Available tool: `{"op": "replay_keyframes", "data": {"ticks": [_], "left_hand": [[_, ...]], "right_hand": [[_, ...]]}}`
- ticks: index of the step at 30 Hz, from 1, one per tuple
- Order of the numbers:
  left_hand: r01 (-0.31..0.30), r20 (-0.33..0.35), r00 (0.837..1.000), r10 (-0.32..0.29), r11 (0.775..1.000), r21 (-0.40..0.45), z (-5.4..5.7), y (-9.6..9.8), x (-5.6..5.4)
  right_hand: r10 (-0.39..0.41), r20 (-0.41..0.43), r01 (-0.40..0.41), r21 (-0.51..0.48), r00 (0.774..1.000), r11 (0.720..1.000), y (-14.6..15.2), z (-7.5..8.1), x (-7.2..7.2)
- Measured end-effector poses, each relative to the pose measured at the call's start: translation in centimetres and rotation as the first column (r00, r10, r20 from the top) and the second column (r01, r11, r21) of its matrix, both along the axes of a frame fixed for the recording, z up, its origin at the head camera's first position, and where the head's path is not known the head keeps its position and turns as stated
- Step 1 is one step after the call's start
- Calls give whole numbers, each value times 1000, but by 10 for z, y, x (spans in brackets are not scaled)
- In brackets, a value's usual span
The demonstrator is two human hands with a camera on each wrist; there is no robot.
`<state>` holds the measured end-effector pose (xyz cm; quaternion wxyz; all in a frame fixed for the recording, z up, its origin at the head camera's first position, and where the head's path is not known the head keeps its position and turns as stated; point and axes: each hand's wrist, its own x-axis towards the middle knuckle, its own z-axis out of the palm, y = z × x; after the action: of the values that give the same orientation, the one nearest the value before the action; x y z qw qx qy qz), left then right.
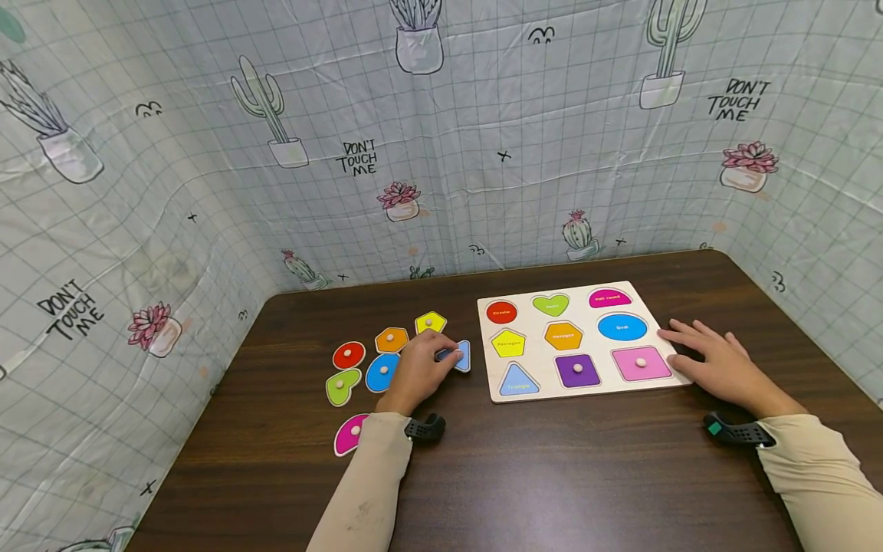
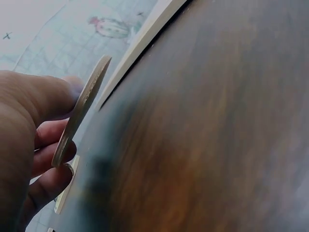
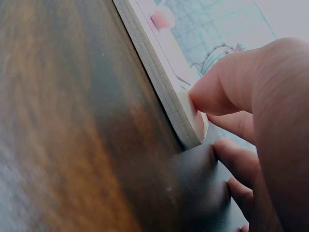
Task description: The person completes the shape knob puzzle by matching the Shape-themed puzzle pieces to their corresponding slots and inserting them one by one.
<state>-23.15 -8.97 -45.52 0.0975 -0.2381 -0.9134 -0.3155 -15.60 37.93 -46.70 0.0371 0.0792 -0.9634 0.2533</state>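
Note:
My left hand point(image 1: 418, 369) pinches a light-blue triangle puzzle piece point(image 1: 465, 356) just left of the white puzzle board point(image 1: 540, 386). In the left wrist view the piece point(image 2: 83, 110) is seen edge-on, tilted, between thumb and fingers; its knob is hidden there. On the board's right edge rests my right hand point(image 1: 720, 369), fingers spread, thumb on the near corner. The right wrist view shows that thumb on the board's corner point(image 3: 187, 113). A purple square point(image 1: 588, 377) and a pink rectangle point(image 1: 655, 369), both with knobs, lie in the board's front row, right of the printed triangle spot point(image 1: 519, 379).
Left of the board lie loose knobbed pieces: a red circle point(image 1: 357, 354), green heart point(image 1: 335, 395), orange hexagon point(image 1: 385, 345), yellow pentagon point(image 1: 438, 317), blue oval point(image 1: 375, 377) and magenta half round point(image 1: 343, 441). A printed curtain point(image 1: 469, 153) hangs behind the dark wooden table point(image 1: 524, 475).

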Motion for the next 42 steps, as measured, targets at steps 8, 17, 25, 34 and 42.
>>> {"op": "replay_keyframes", "data": {"ticks": [8,17,25,34,42], "left_hand": [[33,32,999,-33,999,6,1,6,2],[61,46,997,-64,995,77,1,11,3],[69,32,997,-72,994,89,2,16,6],[75,50,996,-80,993,91,2,21,9],[81,60,994,-86,994,78,1,26,11]], "right_hand": [[4,4,-4,8,1000,1000,1,-1,0],[2,3,-2,-8,1000,1000,-1,1,1],[-1,3,1,-7,1000,1000,-1,1,1],[2,1,-2,-5,1000,1000,-1,1,1],[2,-2,-2,-6,1000,1000,-1,2,2]]}}
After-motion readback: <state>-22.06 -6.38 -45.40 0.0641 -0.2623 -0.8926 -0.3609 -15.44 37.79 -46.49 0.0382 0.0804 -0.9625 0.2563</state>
